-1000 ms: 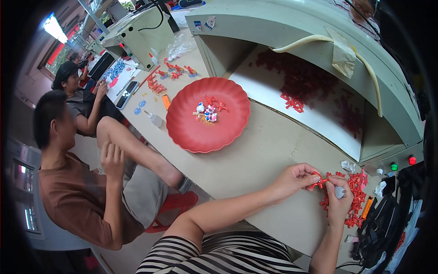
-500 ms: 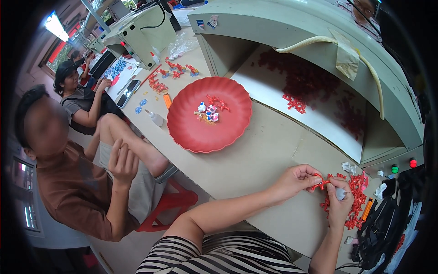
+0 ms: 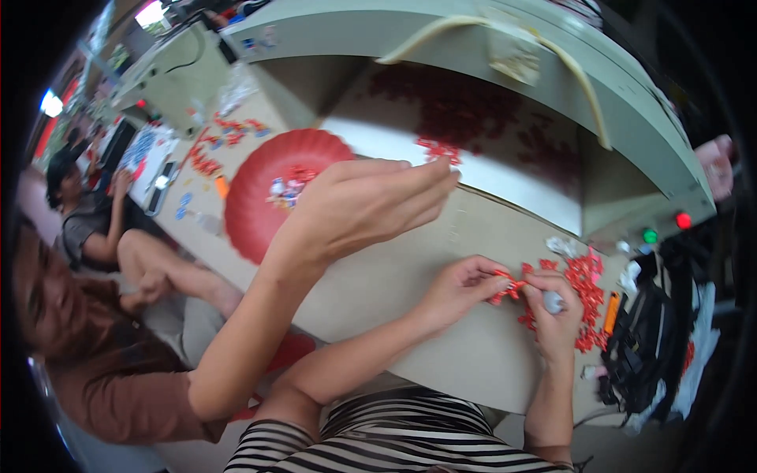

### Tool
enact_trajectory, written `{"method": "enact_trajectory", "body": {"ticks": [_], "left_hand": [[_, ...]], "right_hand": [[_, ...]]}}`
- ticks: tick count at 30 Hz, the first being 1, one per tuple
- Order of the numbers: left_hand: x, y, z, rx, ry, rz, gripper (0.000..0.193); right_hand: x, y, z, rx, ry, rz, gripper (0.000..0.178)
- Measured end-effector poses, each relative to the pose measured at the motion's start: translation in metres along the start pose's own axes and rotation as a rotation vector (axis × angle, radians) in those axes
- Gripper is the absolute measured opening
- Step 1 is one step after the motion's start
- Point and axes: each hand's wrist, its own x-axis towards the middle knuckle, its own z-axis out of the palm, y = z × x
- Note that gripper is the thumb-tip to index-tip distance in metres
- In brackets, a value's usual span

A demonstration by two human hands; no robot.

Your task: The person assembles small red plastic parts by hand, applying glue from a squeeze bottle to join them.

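In front of me my left hand point(image 3: 461, 290) pinches a small red plastic figure point(image 3: 505, 288) between thumb and fingers. My right hand point(image 3: 558, 311) is closed around a small whitish squeeze bottle point(image 3: 553, 302), its fingertips meeting the figure's right side. What exactly joins at the fingertips is too small to make out. Just beyond and right of that hand lies a heap of similar red pieces point(image 3: 587, 288). A co-worker's hand point(image 3: 371, 205) stretches across the table, in front of the red scalloped tray point(image 3: 243, 217), which holds red pieces and small white-and-blue figures.
A grey-green hooded booth point(image 3: 623, 181) with red pieces inside stands along the far side. Right of the heap are an orange cutter point(image 3: 611, 313) and a black bag point(image 3: 643, 339). The co-worker in brown point(image 3: 134, 394) sits close on my left. More red figures point(image 3: 206, 162) lie far left.
The co-worker's arm has swung over the table toward the booth, partly covering the tray. The whole view has shifted, with the scene moving left. My hands keep their hold on the figure and bottle.
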Motion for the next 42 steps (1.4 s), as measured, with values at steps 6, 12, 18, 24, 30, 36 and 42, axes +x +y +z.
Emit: {"method": "enact_trajectory", "body": {"ticks": [6,12,18,24,30,36,42], "left_hand": [[-0.014,0.003,0.003,0.061,-0.007,-0.004,0.017],[-0.034,-0.011,0.020,0.111,-0.049,0.001,0.017],[-0.056,-0.004,0.045,0.088,-0.048,0.007,0.017],[-0.055,0.000,0.049,0.133,-0.035,-0.004,0.015],[-0.050,-0.003,0.051,0.121,0.074,-0.026,0.010],[-0.040,0.000,0.030,0.178,0.005,-0.047,0.013],[-0.033,0.014,0.031,0.023,-0.054,0.126,0.017]], "right_hand": [[-0.010,-0.005,-0.009,-0.032,-0.038,-0.057,0.012],[-0.037,-0.013,-0.028,-0.071,-0.069,-0.041,0.014],[-0.056,-0.025,-0.045,-0.047,-0.057,-0.103,0.015],[-0.054,-0.030,-0.051,-0.015,-0.093,-0.078,0.016],[-0.051,-0.022,-0.047,0.034,-0.093,-0.030,0.014],[-0.037,-0.019,-0.035,0.006,-0.109,-0.059,0.015],[-0.022,-0.028,-0.024,0.078,-0.091,-0.033,0.013]]}}
